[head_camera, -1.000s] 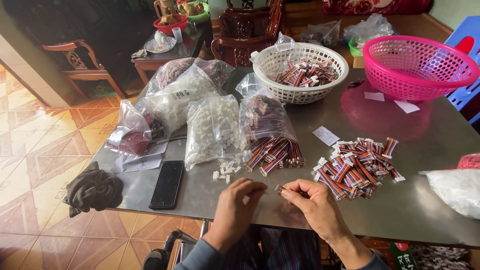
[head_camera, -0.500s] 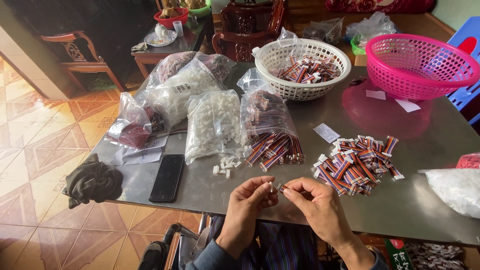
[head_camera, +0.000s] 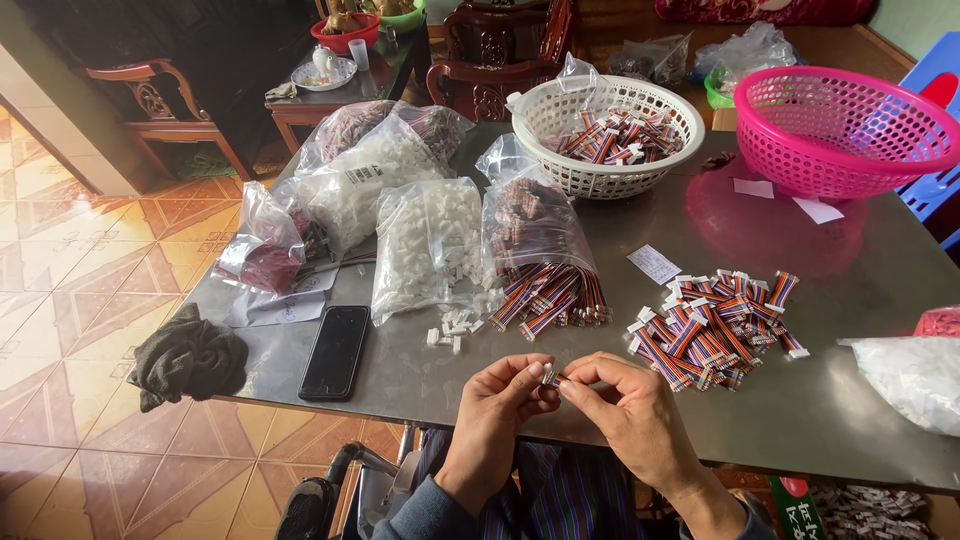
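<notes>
**benchguy:** So both hands are up off the table now, pinched together on one tiny part. A second ago they were lower, nearer the edge, with the fingers only just closing in. Left hand (head_camera: 500, 405) and right hand (head_camera: 625, 400) meet fingertip to fingertip on a small connector piece (head_camera: 551, 379), white with a bit of coloured wire showing.

**wirenut:** Is it plugged together, or just held?

**benchguy:** Can't tell, the fingers cover most of it. My guess is the piece is being fitted, not picked, since both hands clamp the same spot.

**wirenut:** Where's the rest of the stock?

**benchguy:** From the hands: pile of striped wire leads (head_camera: 712, 325) at 2 o'clock, a few loose white housings (head_camera: 453, 328) at 11, and an open bag of wire bundles (head_camera: 535, 250) at 12. White basket (head_camera: 600, 175) with more leads sits further out at 12, pink basket (head_camera: 850, 130) at 1. Black phone (head_camera: 336, 350) lies at 10 on the metal table (head_camera: 850, 400).
</notes>
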